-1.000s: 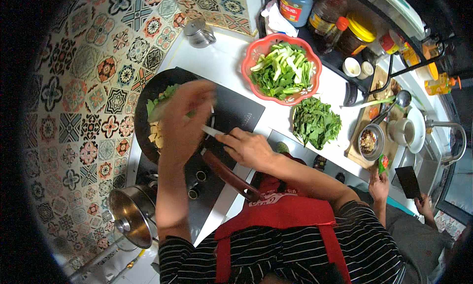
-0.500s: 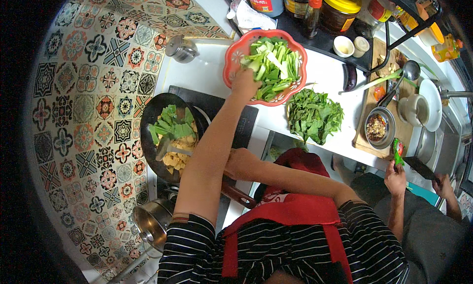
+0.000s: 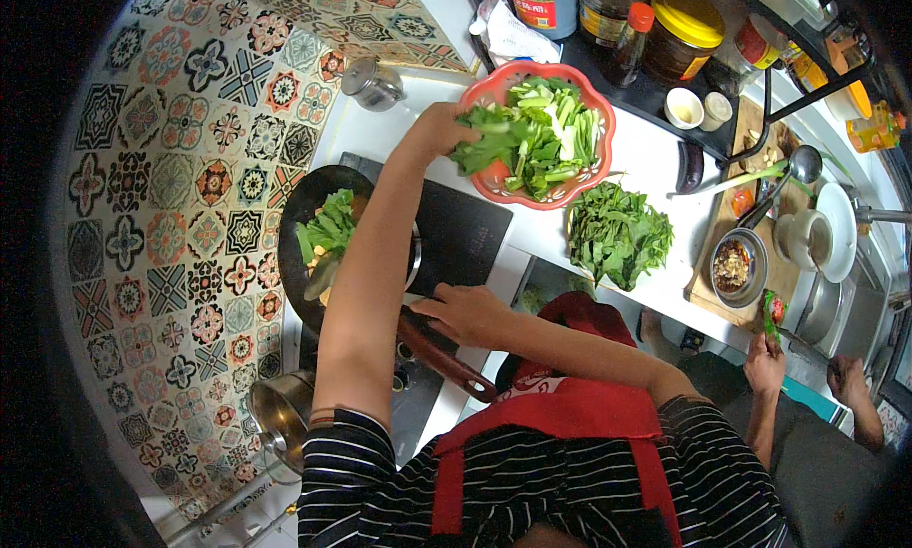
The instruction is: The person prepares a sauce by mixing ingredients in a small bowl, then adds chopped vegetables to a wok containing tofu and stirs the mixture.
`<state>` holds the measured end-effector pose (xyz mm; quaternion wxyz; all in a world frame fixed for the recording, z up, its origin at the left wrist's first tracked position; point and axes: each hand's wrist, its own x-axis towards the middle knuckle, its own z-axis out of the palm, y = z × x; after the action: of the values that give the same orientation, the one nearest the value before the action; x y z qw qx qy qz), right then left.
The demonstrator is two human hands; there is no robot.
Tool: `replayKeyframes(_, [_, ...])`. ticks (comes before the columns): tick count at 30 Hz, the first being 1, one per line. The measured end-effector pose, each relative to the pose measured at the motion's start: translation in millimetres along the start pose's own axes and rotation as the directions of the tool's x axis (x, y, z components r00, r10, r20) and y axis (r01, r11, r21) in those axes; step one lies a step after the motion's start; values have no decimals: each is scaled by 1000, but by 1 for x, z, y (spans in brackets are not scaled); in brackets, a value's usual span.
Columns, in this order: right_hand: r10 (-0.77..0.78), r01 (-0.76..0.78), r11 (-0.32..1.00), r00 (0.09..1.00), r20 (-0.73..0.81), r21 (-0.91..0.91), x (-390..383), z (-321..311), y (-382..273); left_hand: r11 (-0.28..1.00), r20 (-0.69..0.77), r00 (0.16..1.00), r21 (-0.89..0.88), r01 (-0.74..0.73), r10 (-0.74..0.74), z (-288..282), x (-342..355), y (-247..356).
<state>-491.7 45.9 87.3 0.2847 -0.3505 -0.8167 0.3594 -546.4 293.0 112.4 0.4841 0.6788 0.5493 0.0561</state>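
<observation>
Above the left rim of a red scalloped basket (image 3: pixel 608 159), my left hand (image 3: pixel 440 130) is closed on a bunch of leafy greens (image 3: pixel 492 138). Cut stems and leaves (image 3: pixel 551 130) fill the basket. My right hand (image 3: pixel 461 313), near the wok handle (image 3: pixel 456 369), is closed around the handle of a metal spatula (image 3: pixel 326 274); its middle is hidden by my left forearm. The spatula's blade rests in the dark wok (image 3: pixel 296 206), among green leaves (image 3: pixel 328 223) and yellowish pieces partly covered by my arm.
Dark-green leaves (image 3: pixel 619 235) lie piled beside the basket. A steel pot (image 3: pixel 280 410) stands near the tiled wall. At right, a co-worker's hand (image 3: pixel 763 366) holds a red-and-green pepper (image 3: pixel 774 311) by a cutting board (image 3: pixel 708 277). Jars (image 3: pixel 679 35) line the back.
My left hand has drawn left from inside the basket, lifting leafy greens. My right hand stays near the wok handle. The view has shifted slightly. The co-worker's knife has moved toward the pepper.
</observation>
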Motion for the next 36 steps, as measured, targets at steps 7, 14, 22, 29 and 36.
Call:
replayKeyframes(7, [46,-53,994,996,77,97,3,-19,-12,971,-54,988,197,-133,146,7,-10,7])
replayKeyframes(14, [69,-74,988,997,39,133,5,-18,-14,805,46,999,-592,41,-16,-26,-51,8])
replayKeyframes(22, [93,-60,985,975,-203,161,-11,-57,-6,769,-287,942,-559,-311,172,-141,-196,-11])
replayKeyframes(29, [540,-395,589,841,19,705,-8,-82,-11,795,-405,906,-586,-155,-121,-153,-266,-97])
replayKeyframes(36, [569,-402,610,822,-25,683,-1,-89,-24,895,-328,938,-443,-51,-108,-136,-212,-158])
